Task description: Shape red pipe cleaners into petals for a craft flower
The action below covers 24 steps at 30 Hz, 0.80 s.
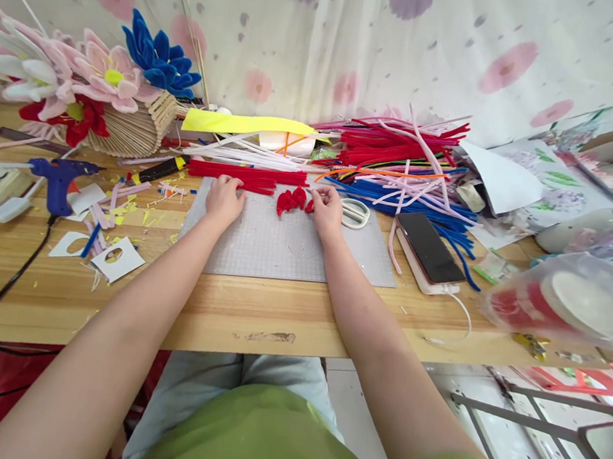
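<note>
On a grey cutting mat (260, 254) my left hand (225, 200) rests at the left part of a bundle of red pipe cleaners (260, 181), its fingers closed around some of the strands. My right hand (327, 211) is pinched at a small red curled pipe cleaner piece (310, 206), partly hidden by the fingertips. Between the hands lie more curled red pieces (290, 201) on the mat. White-handled scissors (355, 214) lie just right of my right hand, their blades hidden.
Pipe cleaners in red (397, 148) and blue (424, 204) are piled behind the mat. A phone (429, 247) on a white power bank and a bagged cup (567, 301) stand right. At left are a blue glue gun (59, 185), paper scraps (118, 259) and fuzzy flowers (112, 74).
</note>
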{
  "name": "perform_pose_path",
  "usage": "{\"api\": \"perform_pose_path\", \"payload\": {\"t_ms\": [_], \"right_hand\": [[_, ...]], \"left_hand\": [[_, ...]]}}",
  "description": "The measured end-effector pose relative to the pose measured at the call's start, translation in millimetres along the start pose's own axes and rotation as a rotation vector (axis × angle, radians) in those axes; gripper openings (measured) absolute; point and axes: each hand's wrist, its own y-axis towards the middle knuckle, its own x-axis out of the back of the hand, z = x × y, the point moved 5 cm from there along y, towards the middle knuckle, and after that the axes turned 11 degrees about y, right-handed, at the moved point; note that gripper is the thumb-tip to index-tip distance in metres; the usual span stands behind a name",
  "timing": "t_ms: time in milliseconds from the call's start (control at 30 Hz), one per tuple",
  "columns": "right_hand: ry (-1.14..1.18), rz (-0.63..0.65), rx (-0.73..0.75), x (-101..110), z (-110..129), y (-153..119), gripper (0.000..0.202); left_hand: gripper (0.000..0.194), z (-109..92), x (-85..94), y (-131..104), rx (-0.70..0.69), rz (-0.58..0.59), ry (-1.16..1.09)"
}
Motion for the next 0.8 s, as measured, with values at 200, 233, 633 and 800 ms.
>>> {"api": "perform_pose_path", "payload": {"t_ms": [200,233,633,800], "right_hand": [[-0.077,0.026,-0.002,-1,3,-4,0.014],[-0.094,0.029,0.01,-1,4,-5,0.014],[-0.501,0.343,0.671,-39,60,-55,0.03],[-0.567,0.488,0.704,-55,58,-64,0.023]], "left_hand": [[0.016,1,-2.6,3,-0.106,0.082,0.148],[0.014,1,0.5,2,-0.124,0.059,0.159],[0.019,-26,39.3,-34,-0.29,-0.065,-0.171],[0.026,-36,39.1,-63,-0.323,-0.065,-0.308]]}}
